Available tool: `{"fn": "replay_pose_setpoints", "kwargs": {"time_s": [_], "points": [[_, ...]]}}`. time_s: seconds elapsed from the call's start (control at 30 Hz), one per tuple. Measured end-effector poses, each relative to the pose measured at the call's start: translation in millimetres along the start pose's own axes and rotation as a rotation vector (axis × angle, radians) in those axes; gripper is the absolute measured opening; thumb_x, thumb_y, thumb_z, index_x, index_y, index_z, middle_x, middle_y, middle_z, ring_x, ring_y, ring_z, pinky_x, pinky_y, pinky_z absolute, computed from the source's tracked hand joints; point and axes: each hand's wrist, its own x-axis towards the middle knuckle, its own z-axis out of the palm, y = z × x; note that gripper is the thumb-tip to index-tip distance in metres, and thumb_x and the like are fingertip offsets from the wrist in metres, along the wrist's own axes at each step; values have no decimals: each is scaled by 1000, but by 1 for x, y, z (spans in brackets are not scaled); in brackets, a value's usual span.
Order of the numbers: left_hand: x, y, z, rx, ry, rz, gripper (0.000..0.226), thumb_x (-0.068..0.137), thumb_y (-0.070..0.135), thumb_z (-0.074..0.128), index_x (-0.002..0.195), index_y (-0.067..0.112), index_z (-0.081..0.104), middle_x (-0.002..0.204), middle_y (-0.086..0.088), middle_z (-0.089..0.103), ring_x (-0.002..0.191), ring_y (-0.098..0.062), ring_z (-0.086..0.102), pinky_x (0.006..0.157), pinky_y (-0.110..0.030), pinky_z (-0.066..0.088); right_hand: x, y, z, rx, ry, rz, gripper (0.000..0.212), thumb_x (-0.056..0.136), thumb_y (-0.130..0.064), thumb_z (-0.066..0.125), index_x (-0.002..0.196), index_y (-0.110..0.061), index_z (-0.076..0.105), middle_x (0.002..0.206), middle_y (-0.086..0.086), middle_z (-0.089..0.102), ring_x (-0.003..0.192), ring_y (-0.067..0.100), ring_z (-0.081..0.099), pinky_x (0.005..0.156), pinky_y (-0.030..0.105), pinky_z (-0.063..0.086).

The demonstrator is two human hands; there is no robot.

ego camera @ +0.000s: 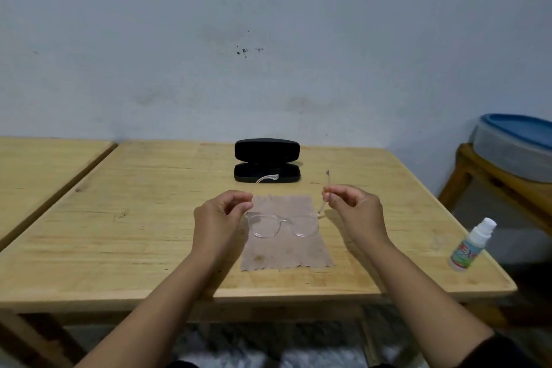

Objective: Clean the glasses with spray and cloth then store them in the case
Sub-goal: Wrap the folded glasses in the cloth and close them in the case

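**Glasses up, cleaning not begun**

Your left hand (222,212) and right hand (354,209) each pinch a temple; the clear glasses (283,224) hover over the cloth (286,251). Spray bottle (470,245) likely next, one hand freed. Open case (266,161) waits beyond.

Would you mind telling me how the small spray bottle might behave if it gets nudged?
The spray bottle looks tall and narrow, so it would probably tip easily. It stands near the table's right edge, so it might roll off. Small plastic, likely light.
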Motion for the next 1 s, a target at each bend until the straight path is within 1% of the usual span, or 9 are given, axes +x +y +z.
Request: {"fn": "replay_pose_setpoints", "kwargs": {"time_s": [0.27, 0.37, 0.5, 0.63, 0.73, 0.77, 0.87, 0.93, 1.0], "points": [[-3, -4, 0, 40, 11, 24, 14, 82, 16, 67, 88, 28, 71, 80, 21, 66, 80, 7, 61, 67, 3, 40, -2, 2, 2, 5, 3, 14, 17, 84, -12, 68, 86, -28, 72, 89, -7, 74, 88, 7, 68, 74, 17, 53], [-3, -5, -1, 40, 7, 23, 16, 82, 16, 67, 94, 25, 71, 83, 18, 68, 81, 8, 60, 68, 3, 40, -2, 2, 2, -7, 3, 16, 18, 84, -12, 68, 86, -29, 73, 88, -8, 74, 90, 8, 68, 78, 21, 54], [-5, -4, -2, 26, 5, 13, 20, 82, 15, 68, 101, 22, 70, 90, 12, 69, 83, 8, 59, 70, 4, 39, -5, 0, 2, -55, 4, 24, 16, 84, -14, 68, 94, -26, 73, 91, -13, 73, 91, 2, 66, 81, 22, 52], [-5, -3, -5, 55, -1, 19, 22, 82, 18, 66, 104, 23, 69, 96, 11, 69, 82, 12, 56, 74, 0, 38, -9, -2, -1, -122, 35, 33, 20, 85, -17, 67, 104, -24, 71, 95, -15, 70, 92, -2, 63, 75, 17, 51], [-7, -1, -13, 67, 36, -2, 24, 83, 20, 66, 107, 21, 68, 99, 10, 69, 80, 16, 53, 74, -1, 36, -15, -4, -5, -138, 56, 55, 25, 85, -16, 67, 111, -18, 68, 98, -9, 68, 86, -5, 59, 57, 3, 46], [-11, 0, -17, 71, 47, -6, 24, 83, 21, 66, 107, 21, 68, 99, 10, 69, 81, 14, 54, 74, -1, 36, -20, -4, -7, -148, 49, 59, 26, 85, -16, 67, 112, -17, 68, 97, -9, 67, 85, -6, 58, 54, 1, 44], [-28, -3, -31, 133, -8, 6, 23, 82, 22, 66, 105, 24, 69, 98, 13, 68, 85, 9, 55, 76, -2, 36, -38, -1, -15, -263, -65, 57, 25, 84, -18, 68, 109, -19, 69, 92, -15, 64, 83, -9, 55, 56, 0, 42], [-42, -7, -39, 193, -142, 23, 23, 80, 22, 69, 102, 28, 69, 96, 17, 66, 86, 10, 54, 76, -1, 36, -50, 1, -22, -399, -214, 35, 24, 82, -20, 70, 106, -24, 70, 92, -19, 62, 84, -12, 53, 60, 1, 41], [-50, -11, -43, 249, -288, 70, 26, 75, 24, 73, 100, 30, 70, 94, 19, 66, 88, 11, 55, 79, 1, 38, -56, 2, -28, -495, -336, -6, 27, 79, -20, 74, 105, -24, 71, 94, -17, 64, 86, -10, 55, 68, 0, 41]]}}
